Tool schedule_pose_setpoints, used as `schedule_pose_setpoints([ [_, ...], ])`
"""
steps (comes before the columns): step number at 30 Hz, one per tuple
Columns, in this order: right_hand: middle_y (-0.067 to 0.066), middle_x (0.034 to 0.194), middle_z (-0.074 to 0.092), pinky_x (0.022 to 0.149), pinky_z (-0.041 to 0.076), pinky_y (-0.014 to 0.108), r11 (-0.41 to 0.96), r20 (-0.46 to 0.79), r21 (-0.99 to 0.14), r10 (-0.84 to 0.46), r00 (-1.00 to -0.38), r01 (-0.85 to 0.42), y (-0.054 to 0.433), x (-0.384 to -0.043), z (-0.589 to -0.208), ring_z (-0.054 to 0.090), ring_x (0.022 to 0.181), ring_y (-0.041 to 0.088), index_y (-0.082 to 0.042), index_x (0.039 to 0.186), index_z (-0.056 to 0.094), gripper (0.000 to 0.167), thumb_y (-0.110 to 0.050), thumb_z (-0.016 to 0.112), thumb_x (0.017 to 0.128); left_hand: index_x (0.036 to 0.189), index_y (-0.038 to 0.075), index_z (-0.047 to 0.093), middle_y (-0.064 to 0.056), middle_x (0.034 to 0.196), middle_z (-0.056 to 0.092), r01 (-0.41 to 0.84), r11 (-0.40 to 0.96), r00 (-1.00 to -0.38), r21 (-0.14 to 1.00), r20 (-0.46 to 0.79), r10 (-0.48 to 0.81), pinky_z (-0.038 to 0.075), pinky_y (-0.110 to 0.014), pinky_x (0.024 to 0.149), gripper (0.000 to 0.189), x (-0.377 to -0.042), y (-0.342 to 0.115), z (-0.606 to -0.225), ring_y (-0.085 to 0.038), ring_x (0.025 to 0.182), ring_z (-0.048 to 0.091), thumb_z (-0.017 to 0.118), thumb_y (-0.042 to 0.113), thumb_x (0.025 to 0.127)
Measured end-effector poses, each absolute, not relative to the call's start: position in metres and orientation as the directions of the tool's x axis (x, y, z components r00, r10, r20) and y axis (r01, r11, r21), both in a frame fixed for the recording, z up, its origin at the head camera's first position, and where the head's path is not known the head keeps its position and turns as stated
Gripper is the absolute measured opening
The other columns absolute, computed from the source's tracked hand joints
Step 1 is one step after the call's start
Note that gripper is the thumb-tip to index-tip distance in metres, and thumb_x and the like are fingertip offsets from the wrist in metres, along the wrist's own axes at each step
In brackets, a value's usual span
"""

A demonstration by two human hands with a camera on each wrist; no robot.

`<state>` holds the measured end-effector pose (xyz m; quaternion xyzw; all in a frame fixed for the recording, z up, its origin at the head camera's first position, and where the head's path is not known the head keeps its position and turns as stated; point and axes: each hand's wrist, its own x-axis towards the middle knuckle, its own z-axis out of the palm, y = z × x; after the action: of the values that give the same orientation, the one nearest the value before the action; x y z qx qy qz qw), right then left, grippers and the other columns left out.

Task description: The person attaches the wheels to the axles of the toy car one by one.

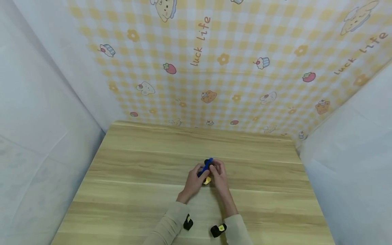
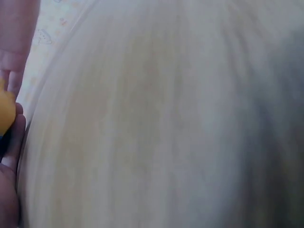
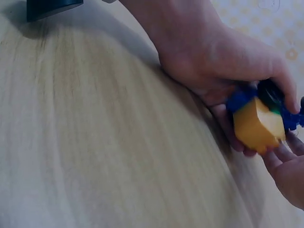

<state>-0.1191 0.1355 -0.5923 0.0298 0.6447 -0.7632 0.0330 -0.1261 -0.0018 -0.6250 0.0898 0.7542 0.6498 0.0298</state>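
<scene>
Both hands hold one toy vehicle [image 1: 206, 167] above the table, with a blue frame, dark round wheels and a yellow block part. My left hand [image 1: 193, 179] grips its near left end, thumb lying along the top. From the other side, my right hand [image 1: 221, 175] pinches it around a dark wheel [image 1: 211, 164]. In the right wrist view, the yellow block [image 3: 259, 124] shows below the left hand's thumb, and right-hand fingers [image 3: 285, 159] come close under it. The left wrist view catches only a sliver of yellow block [image 2: 6, 111] beside fingers at its edge.
The wood-grain table [image 1: 131, 200] spreads around the hands. A yellow checked cloth [image 1: 239, 78] hangs behind it, with white sheets [image 1: 39, 112] at both sides. Small black wrist cameras [image 1: 218, 230] sit by the sleeves.
</scene>
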Motion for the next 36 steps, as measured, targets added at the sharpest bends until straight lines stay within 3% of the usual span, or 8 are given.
schedule_pose_setpoints([
  [4,0.023,0.151,0.042,0.086,0.053,0.021,-0.128,-0.066,-0.989,-0.053,-0.996,0.072,0.129,-0.12,-0.588,0.058,0.117,0.014,0.0,0.138,0.042,0.045,-0.025,0.055,0.103,0.131,0.003,0.044,-0.013,0.111,0.072,0.053,0.065,-0.974,0.996,0.037,0.224,0.049,-0.026,0.089,0.036,-0.127,-0.008,-0.621,-0.018,0.103,0.065,0.055,0.023,0.104],
  [8,0.02,0.146,0.046,0.086,0.055,0.022,-0.043,-0.084,-0.995,-0.055,-0.995,0.086,0.124,-0.118,-0.586,0.062,0.111,0.012,-0.001,0.134,0.049,0.037,-0.02,0.057,0.103,0.148,0.001,0.028,-0.022,0.125,0.063,0.008,-0.001,-0.96,1.0,0.008,0.278,0.051,-0.029,0.086,0.045,-0.127,-0.012,-0.62,-0.022,0.104,0.062,0.037,0.023,0.11],
  [11,0.02,0.144,0.047,0.084,0.056,0.025,-0.008,-0.113,-0.993,-0.053,-0.992,0.114,0.122,-0.118,-0.586,0.062,0.107,0.012,-0.002,0.132,0.051,0.033,-0.017,0.056,0.103,0.151,0.01,0.033,-0.019,0.131,0.06,0.017,0.031,-0.961,0.999,0.008,0.275,0.051,-0.029,0.085,0.046,-0.127,-0.012,-0.622,-0.02,0.105,0.06,0.027,0.031,0.111],
  [16,0.018,0.143,0.047,0.082,0.056,0.028,0.003,-0.116,-0.993,-0.023,-0.993,0.116,0.118,-0.118,-0.588,0.062,0.108,0.014,-0.004,0.131,0.052,0.03,-0.016,0.054,0.104,0.146,0.022,0.046,-0.011,0.135,0.059,0.022,0.09,-0.977,0.996,0.002,0.214,0.048,-0.034,0.094,0.046,-0.126,-0.009,-0.622,-0.022,0.113,0.058,0.027,0.042,0.11],
  [21,0.018,0.144,0.047,0.086,0.056,0.028,0.017,-0.079,-0.997,0.019,-0.997,0.08,0.115,-0.115,-0.592,0.061,0.118,0.024,-0.003,0.135,0.048,0.035,-0.021,0.053,0.105,0.14,0.02,0.054,-0.01,0.128,0.063,-0.002,0.114,-0.984,0.994,-0.023,0.179,0.048,-0.035,0.089,0.05,-0.127,-0.006,-0.621,-0.021,0.106,0.059,0.029,0.05,0.108],
  [28,0.025,0.153,0.038,0.114,0.038,0.045,0.038,-0.078,-0.996,-0.004,-0.997,0.078,0.111,-0.113,-0.603,0.039,0.142,0.038,0.001,0.152,0.026,0.055,-0.028,0.043,0.108,0.135,0.015,0.056,-0.012,0.123,0.064,-0.004,0.111,-0.985,0.994,-0.023,0.174,0.049,-0.029,0.082,0.046,-0.129,-0.004,-0.622,-0.019,0.1,0.058,0.032,0.045,0.109],
  [32,0.027,0.15,0.042,0.115,0.035,0.053,0.091,-0.099,-0.991,-0.024,-0.995,0.097,0.11,-0.111,-0.592,0.041,0.139,0.041,0.005,0.15,0.032,0.052,-0.027,0.038,0.11,0.133,0.012,0.056,-0.015,0.126,0.064,-0.011,0.091,-0.979,0.996,-0.029,0.199,0.049,-0.034,0.085,0.04,-0.126,-0.007,-0.61,-0.018,0.103,0.058,0.034,0.037,0.11],
  [36,0.025,0.144,0.046,0.111,0.04,0.046,0.064,-0.108,-0.992,-0.032,-0.994,0.106,0.109,-0.107,-0.577,0.047,0.132,0.035,0.007,0.146,0.037,0.048,-0.026,0.036,0.11,0.132,0.014,0.055,-0.014,0.127,0.063,-0.011,0.081,-0.977,0.997,-0.028,0.209,0.05,-0.035,0.086,0.04,-0.125,-0.007,-0.612,-0.02,0.105,0.059,0.035,0.04,0.109],
])
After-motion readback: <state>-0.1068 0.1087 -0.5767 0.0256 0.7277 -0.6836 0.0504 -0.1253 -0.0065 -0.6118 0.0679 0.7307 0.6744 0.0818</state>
